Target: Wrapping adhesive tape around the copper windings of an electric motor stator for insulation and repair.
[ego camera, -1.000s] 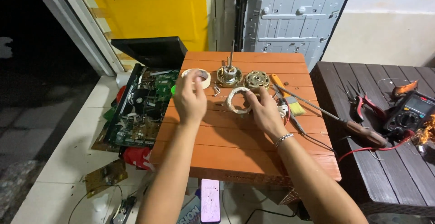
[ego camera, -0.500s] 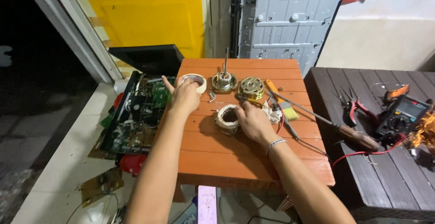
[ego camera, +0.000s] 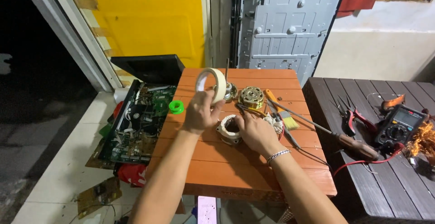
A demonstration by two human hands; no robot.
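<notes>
Tape roll [ego camera: 211, 84] raised in left hand [ego camera: 199, 112] fingers, right hand [ego camera: 254, 132] on wound coil [ego camera: 229, 130]

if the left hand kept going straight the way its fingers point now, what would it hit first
The left hand, raised and holding a cream roll of tape, points away from the person and up. Next in that line looks to be the metal rotor with an upright shaft on the orange slatted table, though depth is unclear.

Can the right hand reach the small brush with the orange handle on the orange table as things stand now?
Probably yes. The right hand rests on the white wound coil, and the brush lies just beside it on the orange table, on its own side. Nothing stands between them, but the hand must let go of the coil first.
</notes>
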